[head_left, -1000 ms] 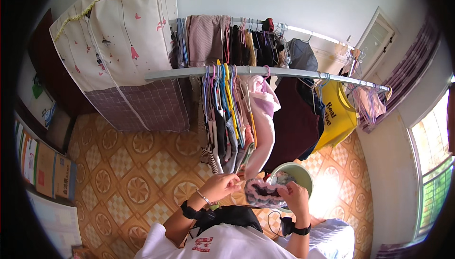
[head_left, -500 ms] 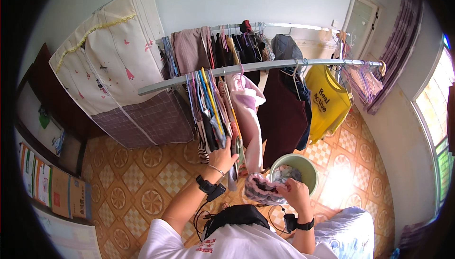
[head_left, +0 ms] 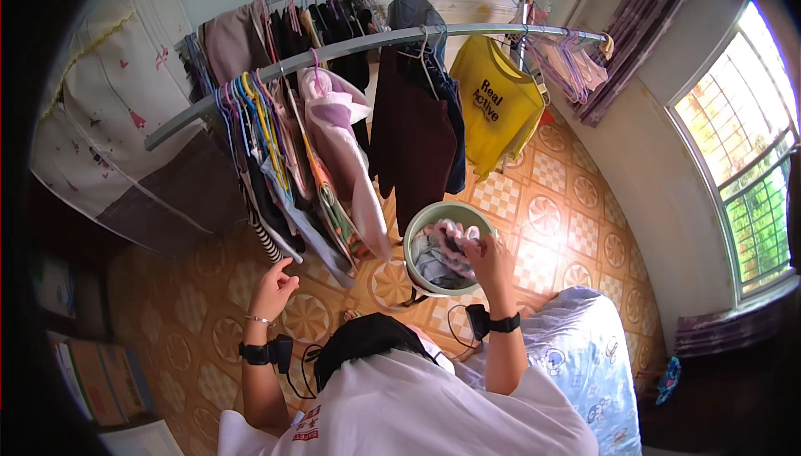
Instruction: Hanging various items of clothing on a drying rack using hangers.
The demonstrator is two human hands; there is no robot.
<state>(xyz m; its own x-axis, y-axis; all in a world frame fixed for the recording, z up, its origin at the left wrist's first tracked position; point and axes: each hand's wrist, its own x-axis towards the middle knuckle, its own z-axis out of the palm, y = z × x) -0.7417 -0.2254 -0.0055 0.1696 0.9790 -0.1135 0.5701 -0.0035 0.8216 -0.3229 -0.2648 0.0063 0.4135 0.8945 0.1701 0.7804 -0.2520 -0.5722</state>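
Watching from afar, I see the bare right hand (head_left: 492, 264) reaching over the rim of the round, pale green plastic bucket (head_left: 410, 249), thumb and fingers pinching the edge of a fluffy pink-and-grey ruffled cloth (head_left: 450, 243). That cloth sits within the bucket's mouth, above or against a heap of grey-and-white fabric (head_left: 432, 266); I cannot tell whether they touch. I take the edge grip as a way to keep soft material from bunching in the palm. The bare left hand (head_left: 274, 289) is raised near the hem of a black-and-white striped garment (head_left: 261, 243), its fingers loosely parted and half curled with nothing visible between them, though I cannot tell whether a fingertip brushes the hem. The striped piece hangs among crowded coloured hangers (head_left: 249, 89) at the left end of a long grey metal rail (head_left: 350, 43), packed close, I judge, to save space. Farther right, a dark maroon garment (head_left: 409, 139) and a bright yellow shirt (head_left: 501, 143) hang more spread out, which probably lets them drop flatter. The bucket stands below the rail, close to the wearer, which I read as keeping its contents within the right hand's reach.
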